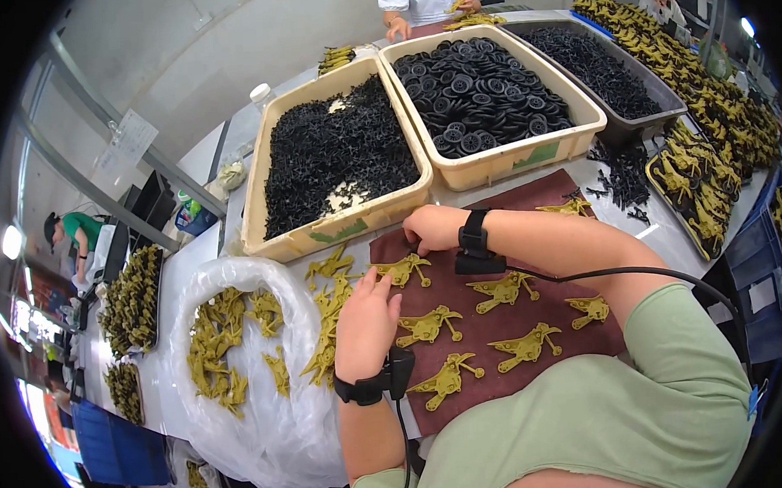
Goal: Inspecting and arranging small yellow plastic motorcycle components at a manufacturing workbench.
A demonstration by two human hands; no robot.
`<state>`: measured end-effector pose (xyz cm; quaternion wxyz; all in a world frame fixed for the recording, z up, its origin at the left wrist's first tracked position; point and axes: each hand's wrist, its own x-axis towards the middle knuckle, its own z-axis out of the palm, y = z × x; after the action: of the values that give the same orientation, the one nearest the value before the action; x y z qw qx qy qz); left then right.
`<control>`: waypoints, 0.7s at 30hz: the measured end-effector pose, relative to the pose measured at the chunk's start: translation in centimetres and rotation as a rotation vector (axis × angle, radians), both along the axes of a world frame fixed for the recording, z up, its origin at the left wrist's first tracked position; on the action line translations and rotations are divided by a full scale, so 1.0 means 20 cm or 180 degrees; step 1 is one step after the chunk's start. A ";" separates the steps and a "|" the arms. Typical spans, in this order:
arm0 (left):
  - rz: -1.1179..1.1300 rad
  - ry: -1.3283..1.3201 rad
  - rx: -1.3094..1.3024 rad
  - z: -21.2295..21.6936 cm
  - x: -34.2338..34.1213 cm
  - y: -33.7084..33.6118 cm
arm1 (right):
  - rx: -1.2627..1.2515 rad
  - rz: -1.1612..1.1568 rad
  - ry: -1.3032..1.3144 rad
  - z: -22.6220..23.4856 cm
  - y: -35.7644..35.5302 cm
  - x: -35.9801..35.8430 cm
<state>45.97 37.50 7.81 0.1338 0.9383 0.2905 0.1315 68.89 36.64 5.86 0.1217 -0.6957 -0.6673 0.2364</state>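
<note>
A long white worktable [192, 279] runs away from me, and on it sit three big bins: a cream crate [259, 223] heaped with small black spiky parts, a second cream crate [527, 155] full of black wheels, and a grey tub [664, 110] of more black pieces. To my left a clear plastic bag [240, 390] lies open with olive-yellow toy plane bodies inside it. Right before me is a dark maroon mat [499, 326], with several of the same plane bodies laid flat on it in rows, well apart from one another. One plane body [403, 270] lies at the mat's far left corner, between my two hands. My left hand [365, 319] rests palm down with the fingers loosely spread, fingertips touching that plane's tail end, gripping nothing. My right hand [432, 226] is curled just beyond the same plane, fingers tucked under; I cannot tell whether they pinch anything. Each wrist wears a black band with a cable.
</note>
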 end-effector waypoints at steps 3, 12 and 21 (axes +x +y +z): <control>-0.0116 0.0126 -0.0187 0.00 -0.02 0.01 | 0.0022 0.0129 0.0005 -0.07 0.05 0.01; -0.0515 0.0185 0.0385 -0.17 0.07 0.04 | -0.0015 0.0164 0.0437 -0.07 0.03 -0.01; -0.0279 0.0038 0.0581 -0.15 0.10 0.09 | 0.0615 -0.0203 0.0399 -0.06 0.01 0.00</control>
<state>48.06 39.22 4.72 0.0516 0.9592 0.2367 0.1459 68.90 36.92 4.75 0.2371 -0.6854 -0.6556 0.2100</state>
